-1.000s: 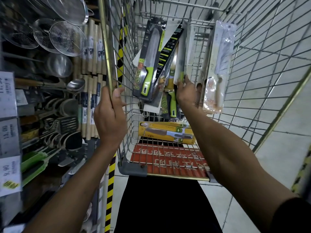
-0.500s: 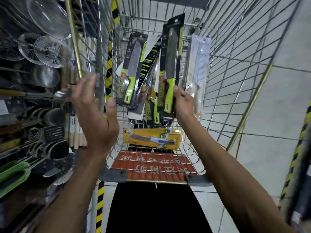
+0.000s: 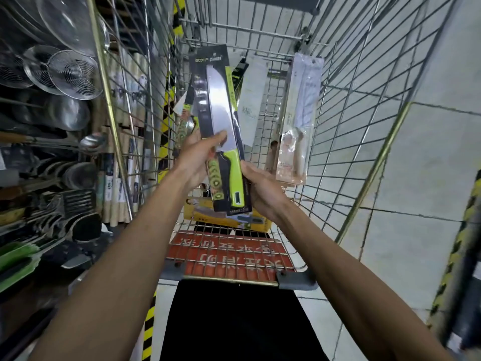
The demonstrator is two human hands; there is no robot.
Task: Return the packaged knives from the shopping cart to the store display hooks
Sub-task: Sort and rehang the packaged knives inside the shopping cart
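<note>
A packaged knife [image 3: 221, 121] with a lime-green handle on a black card stands upright above the wire shopping cart [image 3: 346, 131]. My left hand [image 3: 197, 160] grips the card's left edge, thumb across the blade. My right hand [image 3: 263, 191] holds its lower right edge. Inside the cart, another green-handled knife pack [image 3: 186, 118] leans behind my left hand. A clear pack with a pale-handled knife [image 3: 299, 121] leans at the right. A yellow boxed knife [image 3: 257, 222] lies flat on the cart floor.
On the left, store shelves hold wire strainers [image 3: 62, 74], steel ladles [image 3: 91, 143], spatulas and wooden-handled tools. A red sign panel [image 3: 229, 254] lies at the cart's near end. Grey tiled floor [image 3: 429, 152] spreads to the right, with a black-and-yellow striped post [image 3: 455, 246] at the far right.
My left hand left the cart's side rail and took hold of the green-handled knife pack. My right hand lifted that pack up out of the cart.
</note>
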